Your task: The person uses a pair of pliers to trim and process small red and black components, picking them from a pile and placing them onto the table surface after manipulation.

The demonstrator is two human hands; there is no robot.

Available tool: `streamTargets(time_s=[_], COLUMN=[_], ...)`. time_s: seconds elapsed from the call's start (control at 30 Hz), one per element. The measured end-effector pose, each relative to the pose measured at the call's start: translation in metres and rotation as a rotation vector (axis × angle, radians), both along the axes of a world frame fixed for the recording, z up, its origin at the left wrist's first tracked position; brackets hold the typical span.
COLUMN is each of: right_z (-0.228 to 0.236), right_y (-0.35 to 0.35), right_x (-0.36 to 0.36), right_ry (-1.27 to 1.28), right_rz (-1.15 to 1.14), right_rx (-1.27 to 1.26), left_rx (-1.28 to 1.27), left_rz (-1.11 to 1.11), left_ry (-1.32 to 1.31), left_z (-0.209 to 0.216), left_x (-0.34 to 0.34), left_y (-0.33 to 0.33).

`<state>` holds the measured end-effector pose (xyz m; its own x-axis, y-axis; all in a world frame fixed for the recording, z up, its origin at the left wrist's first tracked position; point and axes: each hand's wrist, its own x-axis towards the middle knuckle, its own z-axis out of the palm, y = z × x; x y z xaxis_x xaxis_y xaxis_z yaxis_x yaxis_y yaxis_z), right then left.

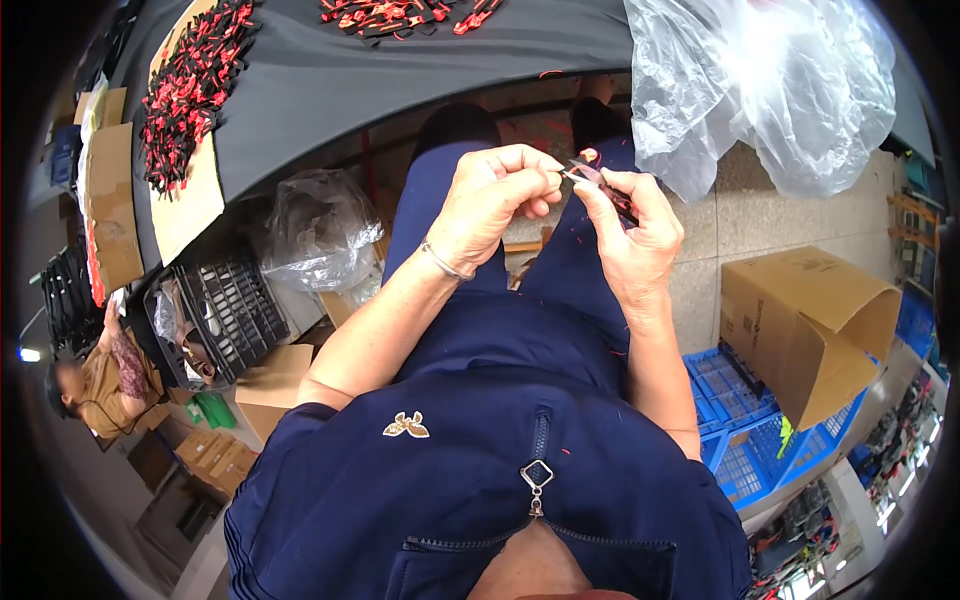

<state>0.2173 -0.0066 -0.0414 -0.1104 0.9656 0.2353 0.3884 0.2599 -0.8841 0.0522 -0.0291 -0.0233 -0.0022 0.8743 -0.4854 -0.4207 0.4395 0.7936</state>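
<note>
Above my lap, my left hand pinches thumb and forefinger together on something too small to make out. Close beside those fingertips, my right hand is closed around what looks like a small pair of metal thread snips, its tips pointing toward the left hand. A bit of red and black shows at the snips; whether it is held or part of the tool, I cannot tell. On the dark-covered table lie a heap of small black and red strap pieces and a second pile at the far edge.
The left heap rests on a cardboard sheet. A clear plastic bag hangs over the table's right side. At right, an open cardboard box sits on blue plastic crates. Another person is at the far left, by a black crate.
</note>
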Motion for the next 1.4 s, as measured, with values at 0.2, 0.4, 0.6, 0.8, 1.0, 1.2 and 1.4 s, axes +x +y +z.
streamTargets(time_s=[0.2,0.4,0.6,0.8,1.0,1.2,1.4], right_z=[0.006,0.008,-0.003,-0.001,0.009,0.016,0.017], right_y=[0.003,0.009,0.01,0.002,-0.007,-0.029,-0.033], right_x=[0.001,0.002,-0.009,-0.016,-0.015,-0.004,-0.003], right_ry=[-0.1,0.455,0.53,0.502,0.52,0.162,-0.167], right_rz=[0.045,0.019,0.143,0.124,0.152,0.009,0.005], right_rx=[0.026,-0.569,-0.63,-0.435,-0.424,-0.247,0.13], left_rx=[-0.006,0.155,0.873,0.174,-0.034,0.008,0.07], left_rz=[-0.028,-0.163,-0.166,-0.054,-0.024,0.087,0.099], left_ry=[0.005,0.514,1.202,0.432,-0.137,-0.25,-0.119], left_z=[-0.005,0.002,-0.013,-0.003,-0.008,-0.003,0.003], left_x=[-0.003,0.003,0.003,0.006,0.001,0.004,0.011], left_y=[0.0,0.0,-0.012,-0.029,-0.035,-0.04,-0.041])
